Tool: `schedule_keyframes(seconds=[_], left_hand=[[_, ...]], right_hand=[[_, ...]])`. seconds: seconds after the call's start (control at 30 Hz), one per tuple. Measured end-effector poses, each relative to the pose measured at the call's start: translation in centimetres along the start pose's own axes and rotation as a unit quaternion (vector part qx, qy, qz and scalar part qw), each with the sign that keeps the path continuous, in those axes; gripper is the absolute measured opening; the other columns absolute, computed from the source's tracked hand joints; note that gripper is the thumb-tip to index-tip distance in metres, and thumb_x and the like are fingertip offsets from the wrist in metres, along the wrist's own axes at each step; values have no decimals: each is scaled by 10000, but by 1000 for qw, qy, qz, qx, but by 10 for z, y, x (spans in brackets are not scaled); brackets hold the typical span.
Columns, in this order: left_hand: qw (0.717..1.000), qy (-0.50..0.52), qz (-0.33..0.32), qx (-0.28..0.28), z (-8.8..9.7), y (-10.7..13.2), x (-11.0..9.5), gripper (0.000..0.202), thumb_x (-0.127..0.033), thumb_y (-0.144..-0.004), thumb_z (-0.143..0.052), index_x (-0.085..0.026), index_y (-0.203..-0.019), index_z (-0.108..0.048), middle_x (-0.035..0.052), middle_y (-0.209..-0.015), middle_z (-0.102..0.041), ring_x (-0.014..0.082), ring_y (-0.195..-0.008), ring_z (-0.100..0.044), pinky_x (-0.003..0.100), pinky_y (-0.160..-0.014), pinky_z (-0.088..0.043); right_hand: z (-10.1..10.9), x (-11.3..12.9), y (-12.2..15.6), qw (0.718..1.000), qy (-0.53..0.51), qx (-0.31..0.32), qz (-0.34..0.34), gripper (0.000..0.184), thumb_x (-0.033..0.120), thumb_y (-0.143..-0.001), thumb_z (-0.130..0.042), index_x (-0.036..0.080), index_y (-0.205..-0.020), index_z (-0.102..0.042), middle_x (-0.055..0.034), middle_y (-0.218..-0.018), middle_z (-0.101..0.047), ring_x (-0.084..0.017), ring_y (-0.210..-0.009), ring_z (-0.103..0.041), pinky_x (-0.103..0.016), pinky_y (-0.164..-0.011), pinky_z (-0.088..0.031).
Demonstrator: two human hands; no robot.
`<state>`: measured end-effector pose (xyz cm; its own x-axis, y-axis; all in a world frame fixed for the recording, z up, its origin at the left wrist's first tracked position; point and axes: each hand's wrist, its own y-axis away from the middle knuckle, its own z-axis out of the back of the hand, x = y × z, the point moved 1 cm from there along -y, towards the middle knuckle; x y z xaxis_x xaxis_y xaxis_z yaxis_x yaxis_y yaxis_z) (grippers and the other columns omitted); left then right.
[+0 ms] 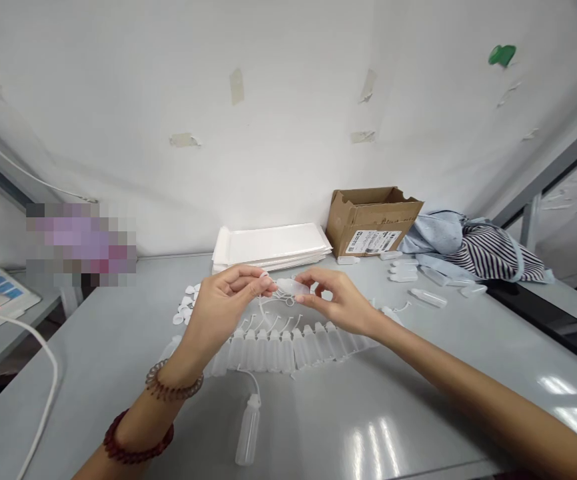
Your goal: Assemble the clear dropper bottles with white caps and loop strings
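Observation:
Above the middle of the grey table, my left hand (pixel 221 310) pinches a small white cap (pixel 265 275) between thumb and fingertips. Facing it, my right hand (pixel 336 301) grips a translucent plastic bottle (pixel 288 288) lying sideways, its neck end towards the left hand. Whether cap and bottle touch is too small to tell. Beneath both hands a row of similar bottles (pixel 268 350) lies side by side, several with thin white straps sticking up. Closer to me, a single bottle (pixel 247 433) with a looped strap lies apart. Loose white caps (pixel 184 308) are heaped beyond my left wrist.
White padded envelopes (pixel 273 243) are stacked against the wall, beside an open cardboard box (pixel 373 223). More loose bottles (pixel 428 297) lie at the right, near bundled striped cloth (pixel 488 250) and a long black object (pixel 548 323). A white cable (pixel 51 387) hangs at the left.

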<state>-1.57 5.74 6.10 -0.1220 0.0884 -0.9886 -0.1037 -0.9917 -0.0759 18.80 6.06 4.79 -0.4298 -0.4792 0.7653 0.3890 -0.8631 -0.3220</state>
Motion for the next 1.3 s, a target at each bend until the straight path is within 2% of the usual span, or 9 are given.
schedule_keyframes(seconds=[0.1, 0.23, 0.33, 0.5, 0.6, 0.73, 0.93, 1.13, 1.3], left_hand=[[989, 105, 73, 72, -1, 3, 2, 219, -406, -812, -685, -191, -782, -714, 17, -776, -732, 151, -766, -654, 279, -797, -498], [967, 156, 144, 139, -4, 8, 5, 241, -418, -823, -676, -188, -790, -740, 33, -844, -712, 146, -809, -626, 267, -804, -481], [961, 159, 159, 164, -8, 11, 6, 236, -408, -815, -688, -182, -799, -752, 19, -792, -657, 124, -768, -557, 236, -752, -456], [953, 163, 170, 190, -16, 15, 10, 304, -416, -805, -688, -176, -619, -701, -8, -685, -548, 119, -711, -474, 242, -747, -419], [951, 157, 173, 203, -20, 17, 12, 258, -409, -816, -675, -183, -703, -722, -9, -690, -555, 118, -695, -469, 249, -747, -409], [952, 154, 169, 202, -21, 18, 13, 212, -406, -815, -673, -205, -817, -742, -14, -692, -558, 122, -691, -481, 251, -720, -420], [964, 119, 163, 173, -22, 18, 13, 226, -431, -770, -704, -215, -822, -745, 0, -686, -568, 143, -668, -512, 283, -698, -466], [965, 134, 175, 144, -25, 19, 12, 199, -377, -755, -735, -212, -863, -709, -18, -668, -596, 111, -620, -531, 262, -685, -482], [986, 79, 106, 105, -29, 20, 12, 149, -360, -772, -711, -212, -783, -705, -32, -607, -606, 104, -565, -533, 240, -600, -471]], right_hand=[[-4, 0, 23, 999, -6, -43, -2, 158, 288, -856, -600, 159, -937, -643, -47, -855, -671, -156, -752, -597, -270, -639, -482], [-6, -2, 47, 997, -3, -75, -27, 183, 288, -866, -592, 153, -976, -650, -55, -878, -705, -150, -713, -614, -260, -619, -499], [-6, -2, 52, 996, 14, -86, -25, 188, 278, -869, -591, 150, -991, -654, -55, -886, -715, -143, -674, -614, -249, -588, -501], [-8, -1, 52, 994, 61, -90, 27, 190, 239, -870, -599, 125, -1015, -641, -54, -826, -704, -131, -642, -600, -226, -565, -495], [-9, -1, 54, 992, 83, -82, 58, 196, 234, -883, -585, 122, -1038, -625, -58, -818, -694, -132, -635, -595, -232, -574, -496], [-11, -2, 57, 989, 101, -77, 80, 178, 235, -899, -564, 145, -1048, -603, -66, -851, -695, -144, -659, -605, -256, -611, -501], [-13, -3, 57, 987, 109, -77, 92, 171, 240, -911, -544, 187, -1070, -574, -66, -864, -693, -164, -694, -619, -276, -619, -501], [-16, -5, 59, 985, 117, -82, 97, 184, 234, -903, -558, 160, -1070, -572, -76, -852, -688, -155, -672, -600, -259, -598, -480], [-16, -3, 59, 986, 116, -79, 85, 170, 238, -900, -556, 142, -1036, -590, -65, -783, -677, -153, -644, -605, -245, -561, -464]])
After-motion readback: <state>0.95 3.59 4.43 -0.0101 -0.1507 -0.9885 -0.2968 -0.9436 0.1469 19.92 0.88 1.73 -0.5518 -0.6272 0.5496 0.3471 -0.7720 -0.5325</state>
